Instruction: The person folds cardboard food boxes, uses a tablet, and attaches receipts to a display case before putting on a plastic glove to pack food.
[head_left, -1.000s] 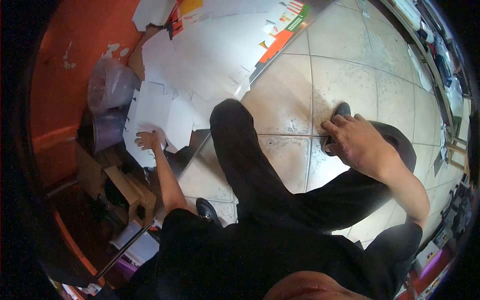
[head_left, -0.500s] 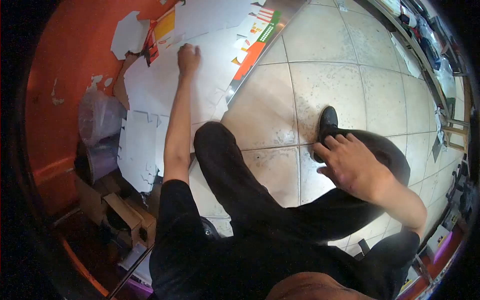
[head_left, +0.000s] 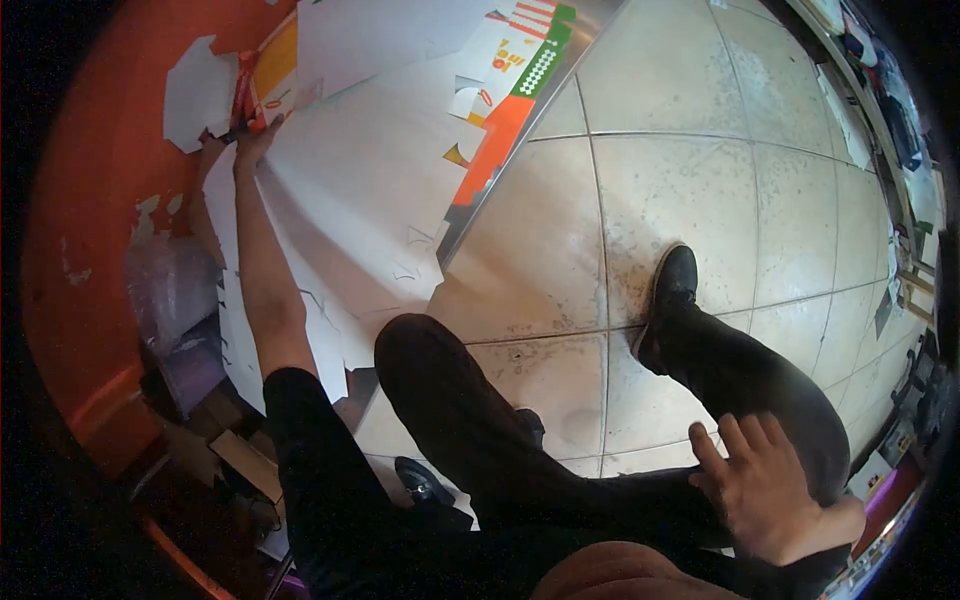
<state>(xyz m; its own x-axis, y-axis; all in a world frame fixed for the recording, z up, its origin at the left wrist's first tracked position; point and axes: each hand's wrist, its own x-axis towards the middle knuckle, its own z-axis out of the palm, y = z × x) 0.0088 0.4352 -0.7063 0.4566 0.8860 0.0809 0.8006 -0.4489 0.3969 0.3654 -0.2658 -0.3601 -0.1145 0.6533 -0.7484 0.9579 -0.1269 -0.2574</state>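
Observation:
At the left edge of a large white card sheet (head_left: 365,170) is my left hand (head_left: 256,145), with its fingers closed at the edge, partly hidden. The forearm lies across the sheet's left side. Red and yellow printed card (head_left: 277,65) shows just beyond this hand. Orange, green and white printed card (head_left: 490,145) shows along the sheet's right side. My right hand (head_left: 765,490) is over my bent leg at the lower right, fingers apart and holding nothing.
An orange wall (head_left: 90,200) stands at the left, with clear plastic (head_left: 165,290) and a brown cardboard box (head_left: 245,465) beside it. A metal edge (head_left: 560,85) borders the card stack. Tiled floor (head_left: 680,190) lies at centre right, with shelves (head_left: 850,70) at far right.
My left hand has moved left from the middle of the white sheet to its left edge. My right hand has come down and closer to my body. The view has shifted.

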